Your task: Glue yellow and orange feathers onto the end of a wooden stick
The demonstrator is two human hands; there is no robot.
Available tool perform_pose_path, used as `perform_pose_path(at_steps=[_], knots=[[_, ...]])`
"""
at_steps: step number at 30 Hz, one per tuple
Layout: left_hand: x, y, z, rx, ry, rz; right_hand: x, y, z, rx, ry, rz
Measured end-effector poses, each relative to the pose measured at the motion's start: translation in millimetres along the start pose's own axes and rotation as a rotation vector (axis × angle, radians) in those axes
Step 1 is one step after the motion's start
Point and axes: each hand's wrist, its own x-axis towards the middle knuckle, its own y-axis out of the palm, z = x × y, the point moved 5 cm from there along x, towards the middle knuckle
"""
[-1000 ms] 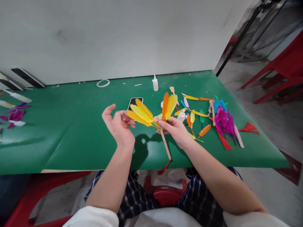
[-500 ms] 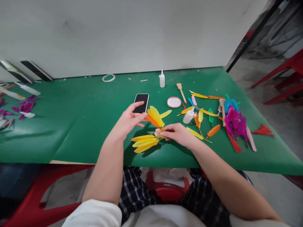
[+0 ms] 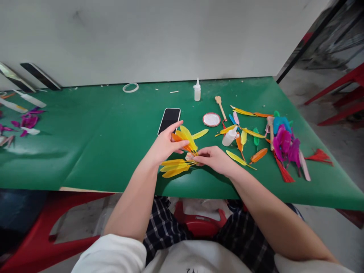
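A fan of yellow and orange feathers (image 3: 178, 167) lies on the green table (image 3: 93, 148) near its front edge. My right hand (image 3: 213, 159) pinches the point where the feather stems meet and presses it to the table. My left hand (image 3: 165, 144) rests with fingers stretched out on the upper orange and yellow feathers (image 3: 186, 138), spreading them.
A black phone (image 3: 169, 119) lies just behind my left hand. A round white disc (image 3: 211, 119), two small glue bottles (image 3: 197, 91) (image 3: 230, 136), a wooden stick (image 3: 221, 107) and several loose coloured feathers (image 3: 281, 142) lie to the right. More purple feathers (image 3: 27, 123) sit far left.
The feather fan came down from mid-air onto the table. My left hand moved onto the upper feathers, and my right hand now pins the stems down.
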Motion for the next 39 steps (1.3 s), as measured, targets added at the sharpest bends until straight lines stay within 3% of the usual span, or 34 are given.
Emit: perform_pose_path(at_steps=[23, 28, 34, 39], knots=[[1.2, -0.5, 1.7, -0.013, -0.037, 0.013, -2.6, -2.4, 2.0, 0.008, 0.015, -0.032], [3.2, -1.5, 2.5, -0.046, -0.05, 0.004, -2.9, 0.0, 2.9, 0.098, 0.063, -0.021], [3.6, -2.3, 1.2, -0.042, -0.012, 0.021, -5.0, 2.3, 7.4, 0.158, 0.159, -0.008], [1.6, -2.8, -2.3, -0.022, 0.011, 0.012, -4.9, 0.4, 9.7, 0.095, 0.118, -0.033]])
